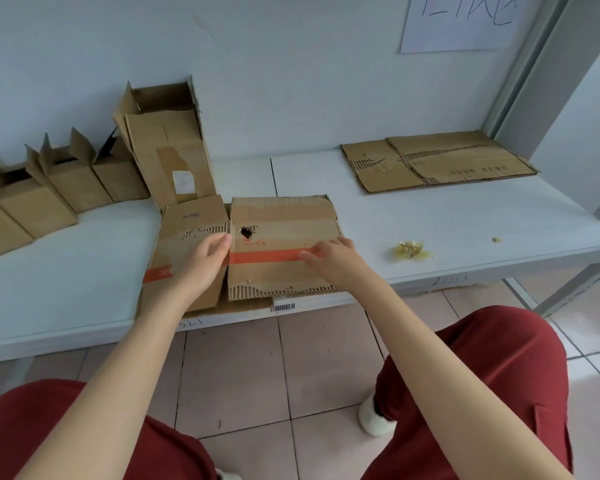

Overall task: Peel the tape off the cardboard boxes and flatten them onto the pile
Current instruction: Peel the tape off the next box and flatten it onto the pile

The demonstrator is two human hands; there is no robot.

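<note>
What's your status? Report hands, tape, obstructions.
Left hand flat, pressing the box. Right hand pinching the right end of the orange tape; strip not yet lifted. Nothing in the way.

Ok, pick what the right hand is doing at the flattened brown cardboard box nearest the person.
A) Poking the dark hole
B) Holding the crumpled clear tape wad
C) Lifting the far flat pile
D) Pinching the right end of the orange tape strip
D: the right hand pinches the right end of the orange tape strip across the flattened brown cardboard box, while the left hand presses down on the box's left side.
</note>
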